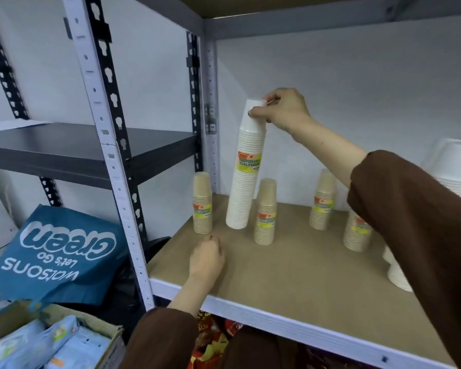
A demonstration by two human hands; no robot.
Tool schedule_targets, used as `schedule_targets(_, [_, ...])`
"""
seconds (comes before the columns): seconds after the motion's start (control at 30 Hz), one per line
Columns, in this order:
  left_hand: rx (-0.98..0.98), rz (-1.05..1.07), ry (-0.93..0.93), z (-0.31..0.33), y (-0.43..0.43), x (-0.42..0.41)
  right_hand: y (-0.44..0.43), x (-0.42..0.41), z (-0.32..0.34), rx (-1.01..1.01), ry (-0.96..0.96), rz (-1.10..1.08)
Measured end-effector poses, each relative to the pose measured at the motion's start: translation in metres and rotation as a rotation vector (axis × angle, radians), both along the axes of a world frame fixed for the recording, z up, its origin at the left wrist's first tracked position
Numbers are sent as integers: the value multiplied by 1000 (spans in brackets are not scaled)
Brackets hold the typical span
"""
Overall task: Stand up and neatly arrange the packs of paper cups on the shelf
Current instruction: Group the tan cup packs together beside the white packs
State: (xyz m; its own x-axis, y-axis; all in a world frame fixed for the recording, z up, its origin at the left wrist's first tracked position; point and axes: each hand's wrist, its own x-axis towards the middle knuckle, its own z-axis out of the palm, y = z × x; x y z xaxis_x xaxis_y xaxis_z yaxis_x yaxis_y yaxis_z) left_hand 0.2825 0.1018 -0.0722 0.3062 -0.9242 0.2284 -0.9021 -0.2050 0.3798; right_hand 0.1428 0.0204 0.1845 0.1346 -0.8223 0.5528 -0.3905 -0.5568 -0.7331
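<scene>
At the lower left stands one open brown cardboard box (109, 334) holding light-blue plastic packets; their number cannot be told. Above it leans one blue fabric bag (56, 257) with white lettering, seen upside down. Behind the bag is a dark grey metal shelf (85, 147) of the neighbouring rack, and one white perforated steel upright (109, 161) runs down in front of it.

The left hand (206, 258) rests on the brown fibreboard shelf board (290, 275) near its front left corner. Its fingers are loosely curled under and hold nothing.

Four short packs of brown paper cups stand upright on the board. The first brown pack (202, 203) is by the left rear post. The second brown pack (265, 211) is just right of the tall pack. The third brown pack (322, 201) is further back, and the fourth brown pack (357, 230) is partly behind the right sleeve.

Between the first and second stands one tall pack of white paper cups (246, 169), leaning slightly, base on the board. The right hand (282, 110) pinches its top, thumb in front and fingers behind.

Two more white packs show at the right. One white pack at the edge (398, 272) is mostly hidden by the sleeve, and its pose cannot be told. The other is a blurred white pack (453, 166) against the back wall.

Red snack bags (210, 339) lie beneath the board.
</scene>
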Motion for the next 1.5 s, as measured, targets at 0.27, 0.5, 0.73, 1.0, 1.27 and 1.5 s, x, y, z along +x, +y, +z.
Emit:
schedule_targets(0.27, [-25,-155,5,5,6,-55,57,-101,26,86,102,-11])
schedule_targets(0.5, [17,-362,-13,8,-1,-137,93,-195,29,120,174,-159])
schedule_targets(0.73, [60,-497,-35,5,-7,-195,108,-263,16,169,137,-282])
schedule_targets(1.0, [118,-539,-77,-5,-9,-222,104,-295,-11,246,144,-350])
schedule_targets(1.27, [117,-533,-94,-10,-13,-225,96,-307,-24,278,113,-377])
schedule_targets(1.5, [99,-537,-98,-13,-15,-225,91,-311,-23,283,129,-357])
